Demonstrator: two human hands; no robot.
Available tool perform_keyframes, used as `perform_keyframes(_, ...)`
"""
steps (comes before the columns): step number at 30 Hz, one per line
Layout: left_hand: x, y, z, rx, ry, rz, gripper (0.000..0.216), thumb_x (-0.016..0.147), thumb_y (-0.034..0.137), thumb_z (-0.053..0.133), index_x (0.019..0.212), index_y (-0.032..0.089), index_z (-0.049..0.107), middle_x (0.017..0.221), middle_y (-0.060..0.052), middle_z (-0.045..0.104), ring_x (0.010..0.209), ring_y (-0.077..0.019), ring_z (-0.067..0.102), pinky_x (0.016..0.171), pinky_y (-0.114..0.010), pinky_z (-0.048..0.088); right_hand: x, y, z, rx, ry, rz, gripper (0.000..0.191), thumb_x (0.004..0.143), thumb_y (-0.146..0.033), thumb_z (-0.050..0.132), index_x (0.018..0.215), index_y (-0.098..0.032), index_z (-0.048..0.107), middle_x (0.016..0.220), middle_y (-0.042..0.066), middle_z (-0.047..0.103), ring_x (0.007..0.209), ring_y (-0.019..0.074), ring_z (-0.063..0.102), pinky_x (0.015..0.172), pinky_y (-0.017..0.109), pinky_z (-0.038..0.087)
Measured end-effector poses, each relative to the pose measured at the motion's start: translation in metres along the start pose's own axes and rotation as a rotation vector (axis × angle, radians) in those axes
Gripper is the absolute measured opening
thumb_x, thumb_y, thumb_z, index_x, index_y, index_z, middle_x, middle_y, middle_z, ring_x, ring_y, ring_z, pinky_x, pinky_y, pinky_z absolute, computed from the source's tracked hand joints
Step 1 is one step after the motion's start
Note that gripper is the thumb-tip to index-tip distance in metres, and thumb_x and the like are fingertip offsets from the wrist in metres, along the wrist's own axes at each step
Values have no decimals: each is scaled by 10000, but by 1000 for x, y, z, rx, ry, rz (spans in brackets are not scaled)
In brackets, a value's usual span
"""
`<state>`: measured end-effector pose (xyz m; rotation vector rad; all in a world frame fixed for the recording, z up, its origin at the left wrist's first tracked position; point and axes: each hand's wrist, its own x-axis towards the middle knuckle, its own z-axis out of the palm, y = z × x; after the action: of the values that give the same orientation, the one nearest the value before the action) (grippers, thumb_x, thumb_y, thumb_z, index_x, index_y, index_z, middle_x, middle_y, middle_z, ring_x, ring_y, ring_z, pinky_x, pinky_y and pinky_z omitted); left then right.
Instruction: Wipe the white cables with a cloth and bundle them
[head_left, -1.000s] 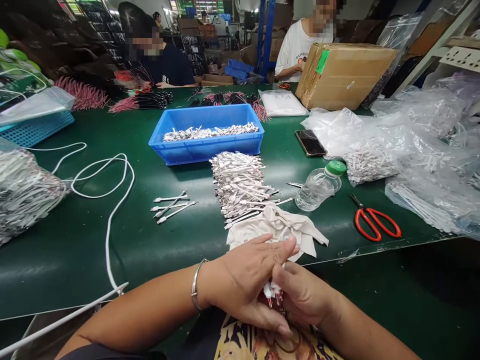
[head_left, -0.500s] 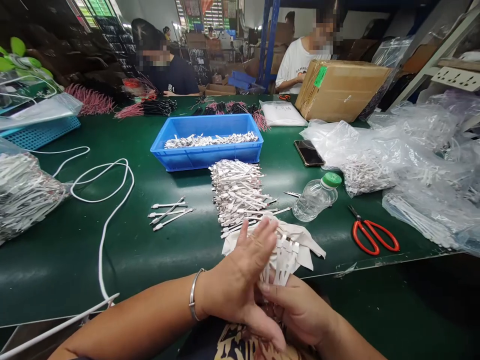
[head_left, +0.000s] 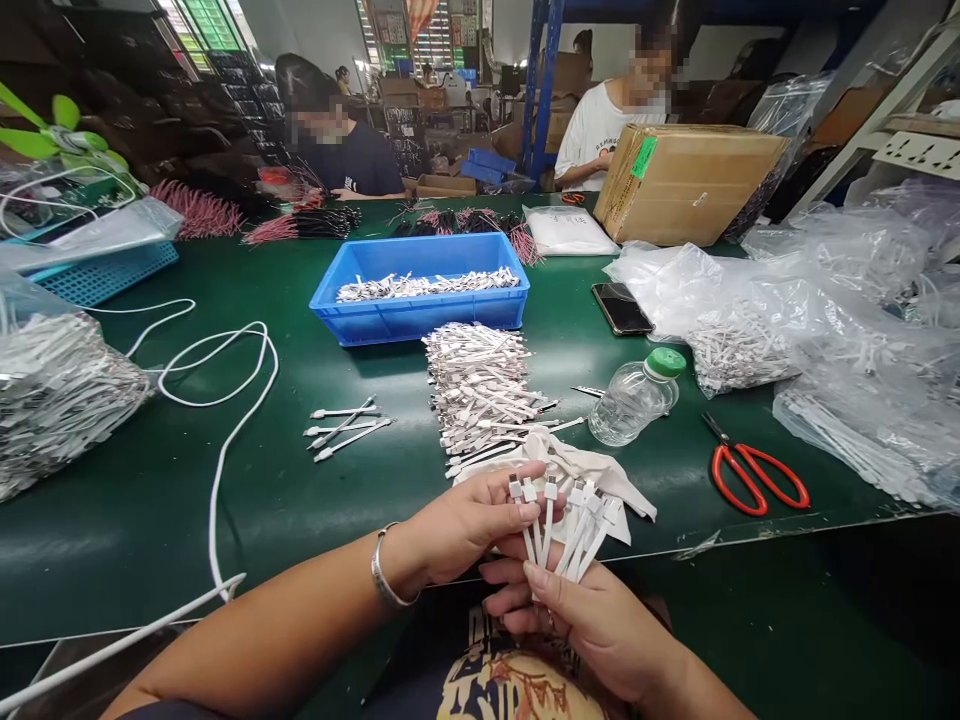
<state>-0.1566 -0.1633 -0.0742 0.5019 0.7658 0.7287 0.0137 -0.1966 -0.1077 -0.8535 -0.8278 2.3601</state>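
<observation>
My right hand [head_left: 592,620] is closed on a fanned bunch of short white USB cables [head_left: 571,545], their plugs pointing up and away from me. My left hand [head_left: 469,520] pinches one or two of these cables near the plugs at the bunch's left side. Just beyond my hands a crumpled white cloth [head_left: 630,490] lies on the table edge. A thick pile of similar short cables [head_left: 480,385] stretches from the cloth to a blue bin [head_left: 427,320] with more white pieces inside. Several loose short cables [head_left: 349,430] lie to the left.
A clear bottle with a green cap [head_left: 634,400], a phone [head_left: 621,308] and red-handled scissors [head_left: 757,480] lie to the right. Filled plastic bags [head_left: 847,330] crowd the right side. A long white cord [head_left: 225,450] loops at left. Two people sit across, near a cardboard box [head_left: 697,185].
My left hand was spread open in front of the cables; it has drawn back and now pinches near the plugs. The bunch in my right hand is more fanned out and visible.
</observation>
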Motion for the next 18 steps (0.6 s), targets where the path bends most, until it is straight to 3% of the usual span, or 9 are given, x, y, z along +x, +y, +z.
perform_keyframes(4, 1, 1, 0, -20, -14, 4, 647, 739, 210, 726, 1325, 199, 452, 1139, -135, 634, 854, -178, 660, 699, -252, 495, 1, 1, -1, -3, 2, -7, 394, 861, -382, 609, 1193, -169, 600, 1108, 131, 648, 923, 196, 640, 822, 346, 486)
perform_keyframes(9, 1, -1, -1, 53, -81, 36, 554, 753, 193, 708, 1275, 192, 524, 1074, -88, 661, 829, -133, 635, 725, -224, 466, 2, 5, -2, -81, -4, -15, 343, 854, -394, 616, 1095, -151, 649, 1072, 131, 660, 888, 192, 641, 794, 340, 490)
perform_keyframes(14, 0, -1, 0, 195, -89, 14, 596, 757, 275, 708, 1308, 179, 502, 827, -36, 673, 612, -85, 555, 569, -186, 398, 3, 5, -2, -112, -1, -18, 356, 830, -420, 637, 1064, -152, 650, 1059, 120, 663, 882, 195, 644, 789, 347, 497)
perform_keyframes(18, 0, 0, 2, 215, -89, 5, 617, 735, 298, 724, 1300, 184, 503, 861, -44, 657, 588, -73, 518, 518, -170, 371, 3, 6, -3, -150, 5, 0, 378, 831, -435, 628, 1046, -125, 648, 1047, 128, 666, 879, 191, 646, 781, 337, 500)
